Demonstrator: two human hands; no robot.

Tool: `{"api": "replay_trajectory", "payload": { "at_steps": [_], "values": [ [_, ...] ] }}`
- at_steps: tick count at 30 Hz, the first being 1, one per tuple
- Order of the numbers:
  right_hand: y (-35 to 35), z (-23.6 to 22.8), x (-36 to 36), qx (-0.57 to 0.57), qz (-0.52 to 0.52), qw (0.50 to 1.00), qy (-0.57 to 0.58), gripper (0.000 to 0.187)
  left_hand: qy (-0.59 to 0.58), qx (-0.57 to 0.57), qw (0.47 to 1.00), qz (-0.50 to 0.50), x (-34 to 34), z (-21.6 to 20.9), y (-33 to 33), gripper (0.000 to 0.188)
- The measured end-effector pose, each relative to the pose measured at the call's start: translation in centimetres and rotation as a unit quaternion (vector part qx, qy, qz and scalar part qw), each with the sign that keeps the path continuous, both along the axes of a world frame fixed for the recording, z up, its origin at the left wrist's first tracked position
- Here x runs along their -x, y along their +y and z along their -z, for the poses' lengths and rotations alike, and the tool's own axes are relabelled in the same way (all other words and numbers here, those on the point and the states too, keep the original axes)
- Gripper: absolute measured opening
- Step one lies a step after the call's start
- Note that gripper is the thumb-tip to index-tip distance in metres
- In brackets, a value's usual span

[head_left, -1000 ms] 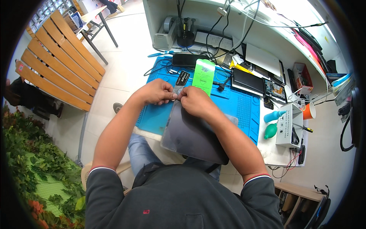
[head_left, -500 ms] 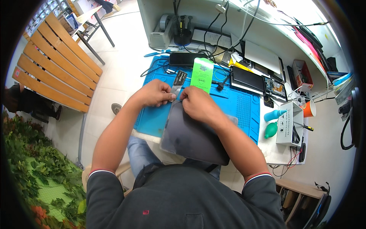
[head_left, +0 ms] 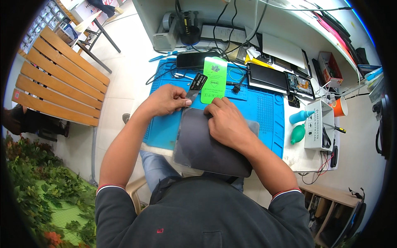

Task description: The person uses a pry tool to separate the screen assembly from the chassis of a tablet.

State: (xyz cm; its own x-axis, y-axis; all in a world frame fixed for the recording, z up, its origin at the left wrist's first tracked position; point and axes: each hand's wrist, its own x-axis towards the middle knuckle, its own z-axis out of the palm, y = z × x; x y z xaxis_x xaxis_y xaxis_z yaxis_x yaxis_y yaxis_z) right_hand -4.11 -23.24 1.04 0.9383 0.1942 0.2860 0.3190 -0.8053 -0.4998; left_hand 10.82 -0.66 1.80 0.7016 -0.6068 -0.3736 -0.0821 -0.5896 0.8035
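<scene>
A thin, dark grey tablet-shaped slab (head_left: 206, 142) with clear film along its margins lies tilted over the table's front edge, its lower part above my lap. My left hand (head_left: 169, 101) is closed in a pinch at its upper left corner, on a greyish, see-through pull tab (head_left: 191, 98) that ends in a black label (head_left: 198, 82). My right hand (head_left: 227, 122) lies over the slab's upper edge with fingers bent around it; the thumb is hidden. Just beyond, a bright green card (head_left: 214, 80) rests on the blue work mat (head_left: 161, 134).
Behind the mat stand a black phone (head_left: 196, 60), a dark flat device (head_left: 269, 77) and an opened device (head_left: 300, 84). To the right are a blue bottle (head_left: 300, 117), a green air blower (head_left: 297, 134), a white box (head_left: 316, 132) and an orange cup (head_left: 339, 107). Cables hang above.
My right hand has moved right, away from my left hand, and spread farther over the slab. The left hand keeps its pinch, and the black label tilts more to the right.
</scene>
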Motion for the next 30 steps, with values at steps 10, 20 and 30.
{"api": "replay_trajectory", "payload": {
  "at_steps": [10, 20, 30],
  "values": [
    [0.3, 0.4, -0.2, -0.002, 0.007, 1.000, 0.006, 0.021, -0.077, -0.005, 0.996, 0.053, -0.5, 0.6, -0.3, 0.033],
    [0.2, 0.3, -0.1, 0.004, 0.026, 1.000, 0.014, 0.020, -0.025, -0.018, 0.995, 0.098, -1.0, -0.5, -1.5, 0.029],
    [0.2, 0.5, -0.7, -0.004, 0.008, 1.000, 0.008, 0.023, -0.046, -0.039, 0.985, 0.159, -2.1, -0.4, -1.9, 0.028]
  ]
}}
